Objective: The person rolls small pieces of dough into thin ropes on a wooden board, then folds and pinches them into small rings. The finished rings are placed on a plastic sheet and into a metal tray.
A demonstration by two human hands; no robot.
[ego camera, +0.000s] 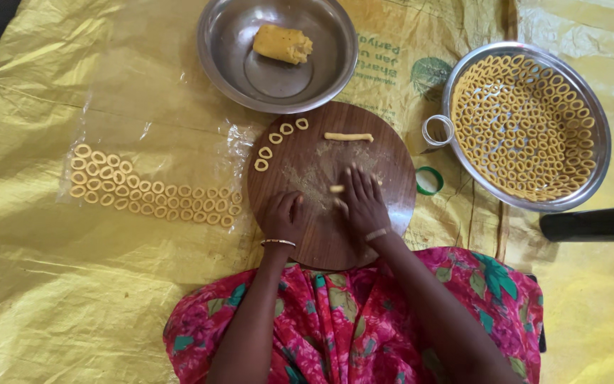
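Both hands rest on the round wooden board (332,186) at its near edge. The right hand (362,203) lies flat, fingers spread, over a small dough piece (337,188) whose end peeks out at its fingertips. The left hand (283,217) sits loosely curled beside it, holding nothing that shows. A rolled dough stick (348,136) lies at the board's far edge, long axis running left to right, straight beyond the right hand, which is the nearer. Four dough rings (276,144) curve along the far left edge.
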